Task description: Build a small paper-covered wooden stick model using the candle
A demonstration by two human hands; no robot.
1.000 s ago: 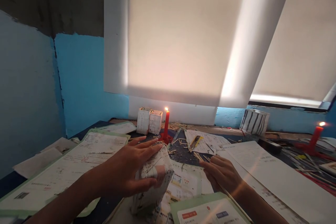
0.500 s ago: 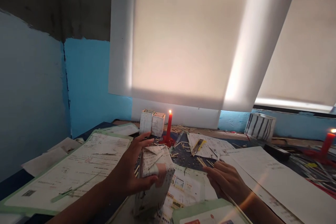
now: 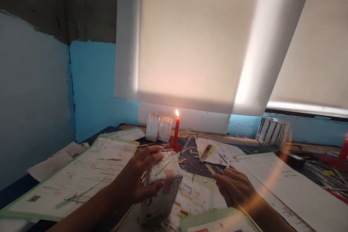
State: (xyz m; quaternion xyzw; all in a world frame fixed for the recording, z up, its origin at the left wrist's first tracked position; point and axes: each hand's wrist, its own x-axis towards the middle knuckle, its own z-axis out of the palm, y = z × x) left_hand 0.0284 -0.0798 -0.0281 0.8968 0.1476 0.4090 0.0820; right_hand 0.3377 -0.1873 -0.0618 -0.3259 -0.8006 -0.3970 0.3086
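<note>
My left hand (image 3: 144, 175) is around a paper-covered box (image 3: 163, 188). Its fingertips rest at the box's top edge and the thumb lies against the near side; the printed white paper carries a pinkish patch. Off to the right, my right hand (image 3: 235, 186) is closed over the table, thumb and fingers pinched together. A small whitish tip shows above those fingers, but I cannot make out what they hold. Beyond the box a lit red candle (image 3: 176, 130) stands upright in red wax. Two smaller paper-covered boxes (image 3: 159, 127) stand behind it to the left.
Printed sheets (image 3: 95, 168) cover the left side. A yellow utility knife (image 3: 207, 153) lies on another sheet (image 3: 223, 148), among scattered small sticks (image 3: 193, 150). A black-striped white container (image 3: 273, 130) stands at the back right. Part of a second red candle (image 3: 344, 154) shows at the right edge.
My left fingers have come down onto the box's top edge. My right hand has kept nearly the same pose. The candle flame looks taller, and the view has shifted slightly.
</note>
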